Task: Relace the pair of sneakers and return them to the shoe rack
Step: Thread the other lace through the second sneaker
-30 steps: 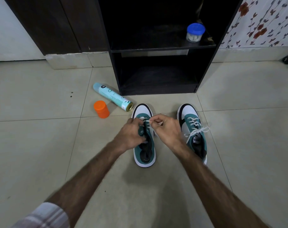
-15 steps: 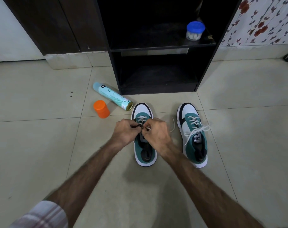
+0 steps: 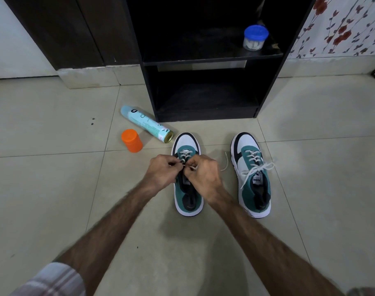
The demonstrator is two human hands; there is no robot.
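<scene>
— So, what have your fingers got hold of?

— Both are curled tight. My left hand [image 3: 161,175] and my right hand [image 3: 202,178] meet over the tongue of the left sneaker [image 3: 187,176], each pinching the white lace [image 3: 185,155] between thumb and fingertip. The knuckles almost touch.

— Which part of the lace exactly?

— Where it comes up past the lower crossings, just ahead of my fingertips. A loose end [image 3: 224,162] trails out on the floor just to the right of my right hand. How the lace runs beneath my fingers, I can't tell.

— And the other shoe?

— The right sneaker [image 3: 251,174] stands beside my right hand, apart from it, toe pointing away from me, its lace tied in a bow.

— The rack?

— The shoe rack [image 3: 203,60] is straight ahead beyond my fingertips, dark, both sneakers on the tiles in front of it. A blue-lidded jar [image 3: 255,38] sits on its upper shelf.

— Anything to your left?

— A spray can [image 3: 146,123] lying on its side, and an orange cap [image 3: 131,140] near it, ahead and left of my left hand.
</scene>
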